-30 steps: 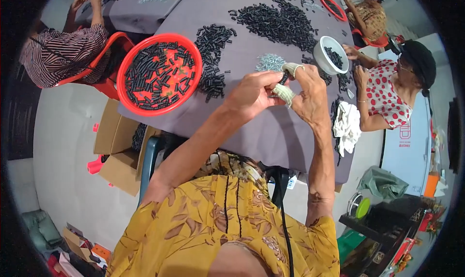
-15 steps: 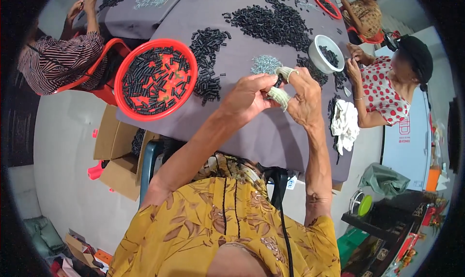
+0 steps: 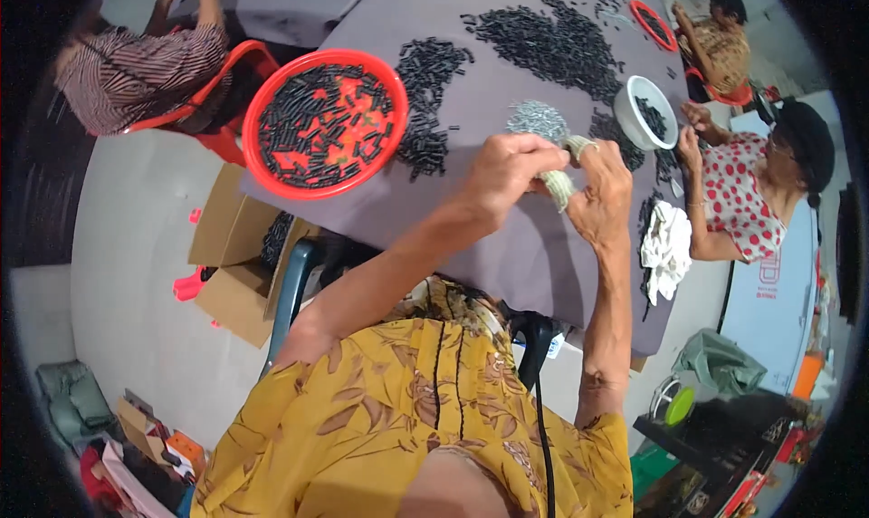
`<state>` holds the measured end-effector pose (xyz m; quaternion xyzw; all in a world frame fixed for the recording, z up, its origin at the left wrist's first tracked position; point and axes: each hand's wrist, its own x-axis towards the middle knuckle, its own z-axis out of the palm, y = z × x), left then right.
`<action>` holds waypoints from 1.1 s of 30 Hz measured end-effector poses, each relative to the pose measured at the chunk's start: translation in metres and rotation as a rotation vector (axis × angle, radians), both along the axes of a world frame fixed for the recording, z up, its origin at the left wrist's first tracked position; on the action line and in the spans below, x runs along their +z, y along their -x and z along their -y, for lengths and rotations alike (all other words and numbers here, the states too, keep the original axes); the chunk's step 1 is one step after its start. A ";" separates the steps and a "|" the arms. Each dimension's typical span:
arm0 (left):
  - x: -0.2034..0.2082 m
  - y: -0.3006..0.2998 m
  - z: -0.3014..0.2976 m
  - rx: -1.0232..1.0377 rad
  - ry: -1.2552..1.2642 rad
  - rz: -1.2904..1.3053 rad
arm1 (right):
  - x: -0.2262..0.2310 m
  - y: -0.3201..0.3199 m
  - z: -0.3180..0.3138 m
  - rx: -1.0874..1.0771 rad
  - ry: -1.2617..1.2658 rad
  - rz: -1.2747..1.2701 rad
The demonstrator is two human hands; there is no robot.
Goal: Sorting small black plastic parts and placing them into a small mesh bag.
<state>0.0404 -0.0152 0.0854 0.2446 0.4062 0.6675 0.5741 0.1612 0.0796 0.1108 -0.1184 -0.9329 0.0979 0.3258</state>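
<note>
My left hand [image 3: 507, 176] and my right hand [image 3: 605, 190] meet fingertip to fingertip above the table's near side. Pale knitted covers [image 3: 558, 188] wrap the thumb and forefinger of the right hand. Pinched between those covers is a small black tube, mostly hidden by fingers. The left fingertips are pressed together against it; whether they hold a separate small part cannot be seen. Just beyond the hands lies a pile of small silvery metal pieces [image 3: 536, 119]. Heaps of short black tubes [image 3: 543, 43] spread behind it.
A red basin [image 3: 398, 124] of black tubes sits at the table's left edge, above an open cardboard box [image 3: 226, 278]. To the right are a white bowl [image 3: 625, 115], a crumpled white cloth [image 3: 666, 246] and a person in a dotted top [image 3: 738, 187]. Other people sit at left and far right.
The whole view has shifted, so the table's things appear farther right. My left fingers have closed in over the black tube, which showed more clearly before.
</note>
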 end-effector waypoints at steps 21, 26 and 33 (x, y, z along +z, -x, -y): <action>-0.024 -0.001 -0.006 0.005 -0.023 -0.066 | -0.014 0.000 -0.005 0.040 -0.096 0.028; -0.023 0.000 -0.008 0.008 0.018 -0.181 | -0.015 0.001 -0.004 0.049 -0.059 0.017; -0.032 -0.002 -0.014 0.035 0.037 -0.217 | -0.023 -0.001 -0.009 0.047 -0.053 0.010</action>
